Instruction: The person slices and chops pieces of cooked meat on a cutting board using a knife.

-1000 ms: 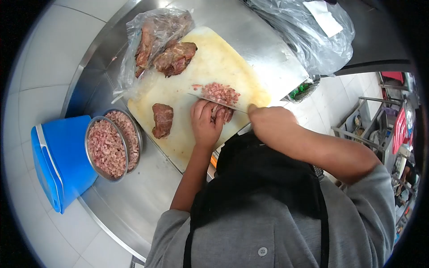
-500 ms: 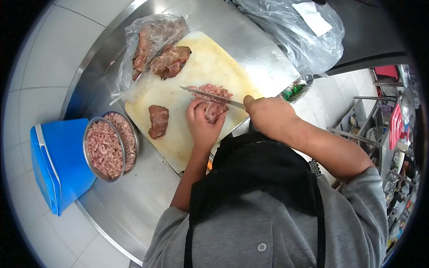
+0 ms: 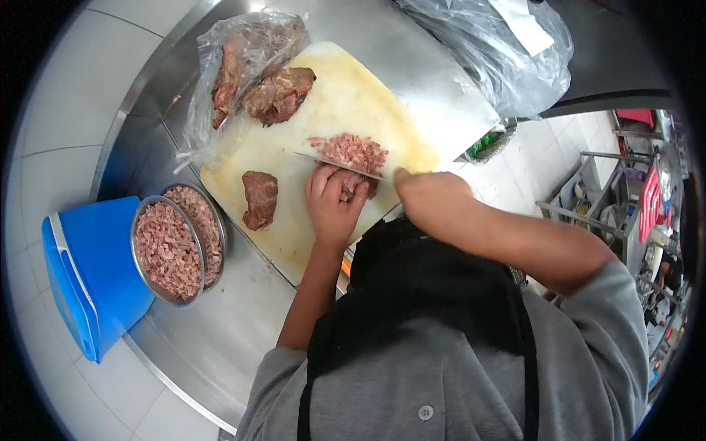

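On the pale, yellow-edged cutting board (image 3: 323,88), my left hand (image 3: 332,206) grips a partly cut piece of meat (image 3: 355,187), its fingers curled beside the blade. My right hand (image 3: 434,198) is closed round the handle of a knife (image 3: 342,167), whose blade lies between the meat piece and a heap of chopped meat (image 3: 354,152). A whole chunk of meat (image 3: 259,200) sits on the board to the left. Near the board's upper left is a larger browned piece (image 3: 279,95), beside a clear plastic bag (image 3: 250,48) with meat inside.
Two overlapping metal bowls of chopped meat, the front bowl (image 3: 168,250) and rear bowl (image 3: 200,220), stand left of the board. Farther left is a blue cooler box (image 3: 99,268). Plastic sheeting (image 3: 507,66) lies at the upper right, and a metal rack (image 3: 588,198) stands at the right.
The knife blade has come down from above the meat and now sits closer to my left fingers. My right hand has shifted slightly down and left.
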A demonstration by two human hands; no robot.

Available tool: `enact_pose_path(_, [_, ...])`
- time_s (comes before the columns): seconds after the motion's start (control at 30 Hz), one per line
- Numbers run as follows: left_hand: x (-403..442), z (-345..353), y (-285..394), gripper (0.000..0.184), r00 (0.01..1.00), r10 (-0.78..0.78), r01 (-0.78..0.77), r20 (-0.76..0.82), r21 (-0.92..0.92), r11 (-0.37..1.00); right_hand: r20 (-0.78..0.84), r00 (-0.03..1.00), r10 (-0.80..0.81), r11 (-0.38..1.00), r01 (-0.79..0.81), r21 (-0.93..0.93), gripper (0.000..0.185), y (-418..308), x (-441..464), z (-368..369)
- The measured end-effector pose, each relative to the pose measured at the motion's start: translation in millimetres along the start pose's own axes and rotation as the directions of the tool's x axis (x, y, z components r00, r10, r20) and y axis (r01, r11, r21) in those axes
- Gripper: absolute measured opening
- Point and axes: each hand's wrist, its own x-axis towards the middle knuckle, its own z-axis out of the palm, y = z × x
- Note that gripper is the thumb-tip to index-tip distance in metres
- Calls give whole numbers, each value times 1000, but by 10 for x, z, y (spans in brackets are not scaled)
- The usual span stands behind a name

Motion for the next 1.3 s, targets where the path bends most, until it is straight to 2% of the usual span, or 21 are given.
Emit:
enact_pose_path(0.07, [55,17,1,33,1000,-7,7,-21,12,1000,-81,995,-62,996,68,63,19,15,283,154])
enact_pose_path(0.13, [23,-52,54,31,1000,2,-2,23,2,1000,-130,987,-96,995,99,16,19,95,304,92])
enact_pose_path(0.17, [57,-71,101,31,1000,15,-15,11,1,1000,-109,991,-83,996,86,18,19,80,220,20])
enact_pose_path(0.23, [49,-137,204,28,994,-49,36,-92,-144,989,-91,994,-60,998,62,26,19,18,-33,-146])
enact_pose_path(0.27, [48,-124,167,28,995,-48,34,-89,-149,988,-49,998,-40,999,40,2,19,13,-174,-242])
enact_pose_path(0.3, [27,-104,103,27,997,-25,18,-68,-103,994,-1,1000,-21,999,21,-26,18,17,-249,-276])
enact_pose_path(0.43, [14,-53,25,26,999,18,-19,-40,-14,1000,16,1000,21,1000,-21,-17,18,36,-69,32])
enact_pose_path(0.5, [-3,-56,15,26,1000,6,-7,-25,-25,1000,-92,995,-26,999,30,44,18,11,205,199])
enact_pose_path(0.6, [-57,-94,38,26,1000,-28,28,6,-84,996,-100,992,-81,997,82,10,19,103,267,125])
enact_pose_path(0.63, [-11,-88,36,27,998,-55,56,11,-133,990,-176,976,-129,992,129,-13,19,101,180,93])
enact_pose_path(0.67, [17,-111,77,27,999,-47,47,9,-133,990,-184,975,-127,992,127,-13,19,75,68,-5])
enact_pose_path(0.73, [5,-171,166,28,995,-51,35,-88,-169,985,-45,999,-25,1000,24,-15,19,8,-175,-207])
enact_pose_path(0.77, [-12,-152,117,28,995,-51,35,-89,-173,984,-38,999,-21,998,19,-62,19,20,-257,-200])
enact_pose_path(0.93, [-59,-105,-48,27,1000,-12,12,9,-43,999,-77,996,-40,999,41,8,20,-27,135,257])
enact_pose_path(1.07, [-74,-138,18,24,999,-22,24,34,-62,998,-100,992,-80,996,83,28,21,-5,237,231])
enact_pose_path(1.13, [-99,-151,37,33,993,-111,116,50,-111,987,-130,984,-119,992,122,19,21,70,262,194])
enact_pose_path(1.17, [-99,-156,100,33,994,-105,109,42,-102,989,-110,987,-115,993,118,21,23,102,287,185])
enact_pose_path(1.23, [-132,-80,312,48,991,-126,122,-53,-67,990,-94,988,-119,992,121,17,24,113,293,172])
enact_pose_path(1.3, [-150,28,417,53,990,-122,121,-66,-13,993,-92,989,-117,992,120,27,25,114,274,158])
